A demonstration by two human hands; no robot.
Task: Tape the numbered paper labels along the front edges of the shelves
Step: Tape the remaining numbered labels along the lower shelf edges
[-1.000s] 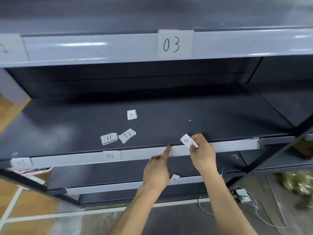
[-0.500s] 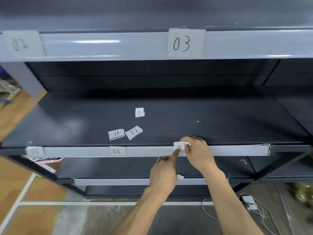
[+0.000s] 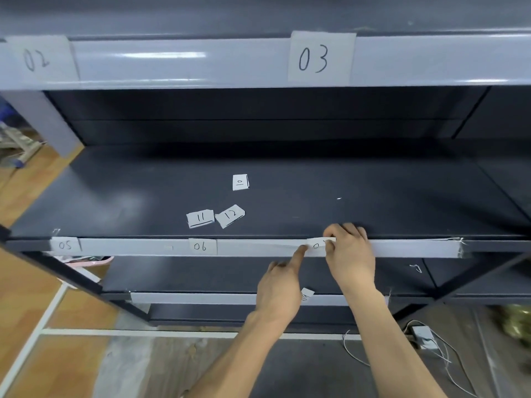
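A small white paper label (image 3: 316,245) starting with "0" lies against the grey front strip of the middle shelf (image 3: 258,248). My right hand (image 3: 349,254) pinches its right end against the strip; its second digit is hidden. My left hand (image 3: 283,282) points its index fingertip onto the label's left edge. Labels 05 (image 3: 64,245) and 06 (image 3: 200,246) sit on the same strip to the left. Labels 02 (image 3: 36,59) and 03 (image 3: 313,58) are on the top shelf edge. Loose labels 10 (image 3: 240,182), 11 (image 3: 200,218) and 12 (image 3: 230,215) lie on the dark shelf board.
Another paper label (image 3: 306,294) hangs on the lower shelf's front strip, partly behind my left hand. A white cable and small adapter (image 3: 422,336) lie on the floor at the lower right. A pink basket (image 3: 86,261) shows under the shelf at left.
My right hand brought the label down from above the shelf board onto the front strip. My left index finger moved right to touch its left edge. The camera shifted slightly.
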